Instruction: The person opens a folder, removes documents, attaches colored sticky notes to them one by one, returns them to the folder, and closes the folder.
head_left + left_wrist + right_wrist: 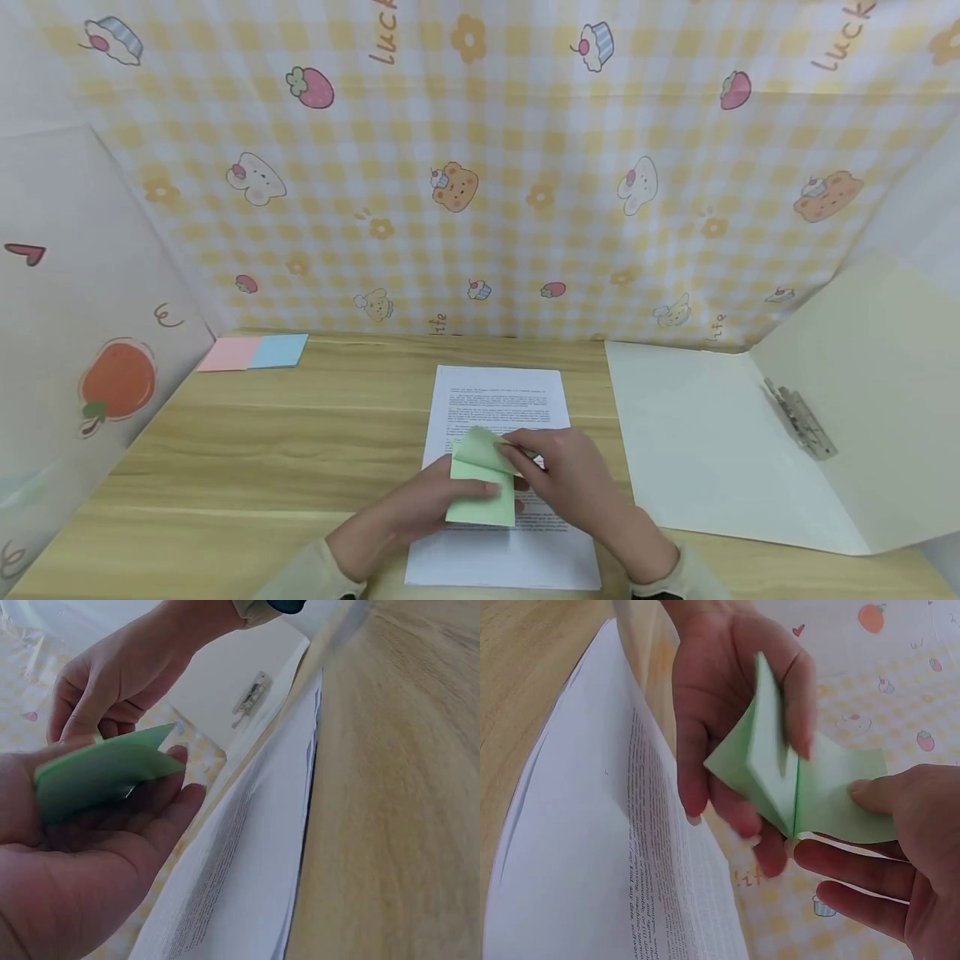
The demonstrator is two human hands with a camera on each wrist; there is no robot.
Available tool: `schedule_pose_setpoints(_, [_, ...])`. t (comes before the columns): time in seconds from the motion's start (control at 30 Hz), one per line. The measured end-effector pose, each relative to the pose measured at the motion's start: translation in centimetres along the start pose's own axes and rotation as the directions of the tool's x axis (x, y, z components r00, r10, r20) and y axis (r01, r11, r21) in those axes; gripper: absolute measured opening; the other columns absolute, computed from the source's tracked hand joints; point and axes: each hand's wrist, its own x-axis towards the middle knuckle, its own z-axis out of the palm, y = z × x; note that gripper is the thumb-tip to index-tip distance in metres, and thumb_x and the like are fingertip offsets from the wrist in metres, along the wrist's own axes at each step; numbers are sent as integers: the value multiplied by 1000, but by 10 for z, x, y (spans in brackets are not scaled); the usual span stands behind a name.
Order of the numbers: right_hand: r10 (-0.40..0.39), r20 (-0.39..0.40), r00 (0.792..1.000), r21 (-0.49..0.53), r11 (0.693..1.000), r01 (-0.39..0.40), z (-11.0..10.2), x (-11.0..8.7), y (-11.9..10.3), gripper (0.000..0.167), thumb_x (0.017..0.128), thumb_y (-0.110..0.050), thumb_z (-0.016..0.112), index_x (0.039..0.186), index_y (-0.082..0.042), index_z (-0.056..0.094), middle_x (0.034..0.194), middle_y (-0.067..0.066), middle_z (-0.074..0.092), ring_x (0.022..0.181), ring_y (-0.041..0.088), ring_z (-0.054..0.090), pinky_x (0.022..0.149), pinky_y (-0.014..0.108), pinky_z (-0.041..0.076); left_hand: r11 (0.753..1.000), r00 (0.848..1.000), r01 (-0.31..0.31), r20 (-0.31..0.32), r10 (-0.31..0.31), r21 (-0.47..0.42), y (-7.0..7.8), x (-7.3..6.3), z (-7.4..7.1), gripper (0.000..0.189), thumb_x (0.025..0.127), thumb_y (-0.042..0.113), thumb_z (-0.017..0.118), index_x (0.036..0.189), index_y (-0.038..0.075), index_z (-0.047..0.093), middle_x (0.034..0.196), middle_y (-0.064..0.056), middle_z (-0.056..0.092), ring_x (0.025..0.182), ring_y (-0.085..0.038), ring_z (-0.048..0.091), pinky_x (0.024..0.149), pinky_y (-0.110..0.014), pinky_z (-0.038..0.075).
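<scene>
My left hand (429,502) holds a pad of light green sticky notes (474,508) over a stack of printed paper (491,560), its thumb lying across the front of the pad. At the pad's far end, my right hand (576,473) pinches the top green sheet (480,450) between thumb and fingers. That sheet is bent up and away from the rest of the pad. In the right wrist view, the lifted sheet (840,787) fans out from the pad (769,761) and still meets it along one edge.
A pink sticky-note pad (227,354) and a blue one (278,351) lie side by side at the back left of the wooden table (300,442). On the right an open cream folder (697,450) shows a metal clip (801,421). A checked curtain (510,242) hangs behind.
</scene>
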Motion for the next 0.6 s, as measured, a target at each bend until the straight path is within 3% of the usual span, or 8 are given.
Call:
schedule_pose_setpoints(0.23, [2, 14, 1000, -26, 1000, -1, -3, 0, 3, 7, 92, -18, 73, 95, -17, 79, 88, -9, 79, 70, -8, 61, 62, 12, 49, 998, 996, 60, -65, -62, -35, -2, -1, 2, 49, 101, 14, 54, 146, -2, 41, 133, -24, 65, 116, -32, 70, 100, -42, 57])
schedule_pose_setpoints(0.43, [69, 76, 995, 74, 994, -75, -9, 2, 5, 10, 96, -17, 69, 96, -16, 79, 81, -7, 76, 63, -6, 53, 58, 14, 48, 994, 996, 91, 1, -91, -60, -1, -2, 1, 49, 102, 13, 53, 146, -4, 40, 130, -22, 67, 113, -32, 71, 98, -45, 58])
schedule_pose_setpoints(0.6, [117, 110, 987, 184, 973, -136, -13, 2, 10, 12, 97, -15, 67, 97, -13, 79, 79, -5, 76, 65, 1, 64, 61, 17, 54, 995, 995, 84, 68, -80, -54, 0, -2, 1, 50, 102, 14, 53, 147, -4, 40, 129, -19, 69, 113, -28, 72, 98, -41, 58])
